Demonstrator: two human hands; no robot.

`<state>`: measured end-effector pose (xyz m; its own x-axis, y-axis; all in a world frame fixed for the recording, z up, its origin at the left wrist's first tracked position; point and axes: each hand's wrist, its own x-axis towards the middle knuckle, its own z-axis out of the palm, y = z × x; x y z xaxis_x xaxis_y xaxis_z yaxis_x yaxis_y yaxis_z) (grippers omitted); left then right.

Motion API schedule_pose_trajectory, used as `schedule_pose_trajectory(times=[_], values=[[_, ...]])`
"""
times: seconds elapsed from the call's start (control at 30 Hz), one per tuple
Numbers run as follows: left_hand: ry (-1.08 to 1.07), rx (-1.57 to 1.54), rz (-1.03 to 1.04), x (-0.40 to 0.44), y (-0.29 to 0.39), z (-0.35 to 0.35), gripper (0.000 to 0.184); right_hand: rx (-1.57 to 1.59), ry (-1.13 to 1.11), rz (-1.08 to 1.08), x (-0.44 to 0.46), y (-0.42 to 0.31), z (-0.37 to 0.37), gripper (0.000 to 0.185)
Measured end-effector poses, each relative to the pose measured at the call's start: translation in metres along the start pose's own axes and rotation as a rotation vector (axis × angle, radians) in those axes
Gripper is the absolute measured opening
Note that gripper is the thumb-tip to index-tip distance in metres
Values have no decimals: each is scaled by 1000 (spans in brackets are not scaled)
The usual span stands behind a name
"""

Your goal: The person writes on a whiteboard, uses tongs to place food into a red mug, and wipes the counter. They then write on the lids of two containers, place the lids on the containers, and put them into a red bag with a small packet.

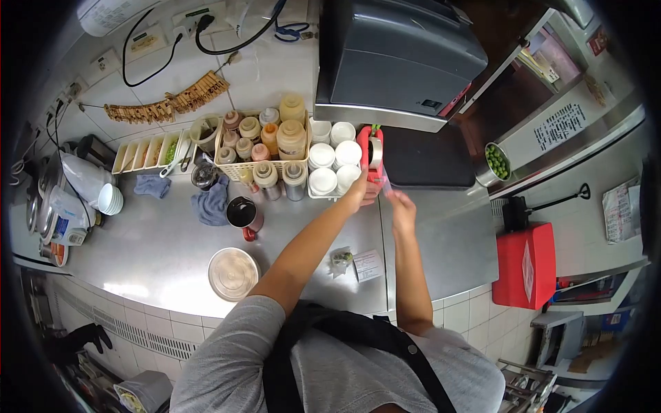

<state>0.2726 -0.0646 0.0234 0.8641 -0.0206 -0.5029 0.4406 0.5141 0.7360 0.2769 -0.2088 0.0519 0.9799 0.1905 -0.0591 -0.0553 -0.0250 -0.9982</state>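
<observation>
My left hand (359, 194) is closed around the near end of a red tape dispenser (365, 148), beside the white cups. A pale roll of tape (375, 153) sits in it. Just to the right, my right hand (401, 206) has its fingers pinched together by a thin translucent strip of tape (386, 182), slightly blurred. Nearer my body, a small clear bag (341, 261) with something green in it lies on the steel counter next to a printed paper slip (368, 266).
A basket of squeeze bottles (261, 144) and stacked white cups (323, 157) stand along the back. A dark machine (406, 58) overhangs a black mat (427, 158). On the left are a dark cup (244, 213), a round lidded container (233, 274) and blue cloths (210, 204).
</observation>
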Motion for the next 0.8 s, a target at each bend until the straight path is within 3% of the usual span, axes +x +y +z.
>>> schedule_pose_trajectory(times=[0.1, 0.2, 0.27, 0.3, 0.37, 0.4, 0.47, 0.5, 0.57, 0.7, 0.77, 0.8], values=[[69, -9, -8, 0, 1, 6, 97, 244, -5, 60, -85, -15, -34, 13], [178, 58, 11, 0, 1, 16, 87, 248, 21, 138, -146, -17, -60, 13], [314, 258, 71, 6, -1, 20, 58, 209, 24, 154, -168, -14, -72, 13], [313, 265, 81, 7, 0, 22, 58, 180, 25, 154, -173, -11, -75, 12], [386, 536, 62, 7, 4, 27, 41, 163, 27, 127, -177, -5, -80, 11], [384, 546, 86, 1, 9, 31, 41, 83, 50, 134, -176, -1, -83, 10], [562, 1017, 293, -12, 15, 40, 30, 14, 75, 115, -169, 0, -86, 9], [565, 1023, 317, -4, 12, 42, 30, 19, 95, 111, -165, 0, -86, 8], [795, 1130, 240, 12, 13, 47, 23, -37, 127, 50, -154, -3, -82, 7], [663, 1339, 323, 5, 24, 49, 22, -166, 61, -80, -141, -10, -87, 9], [656, 1232, 463, -28, 34, 48, 27, 214, 67, -51, -141, -10, -103, 10], [659, 1240, 484, -54, 43, 39, 29, 183, 54, -103, -143, -22, -107, 11]])
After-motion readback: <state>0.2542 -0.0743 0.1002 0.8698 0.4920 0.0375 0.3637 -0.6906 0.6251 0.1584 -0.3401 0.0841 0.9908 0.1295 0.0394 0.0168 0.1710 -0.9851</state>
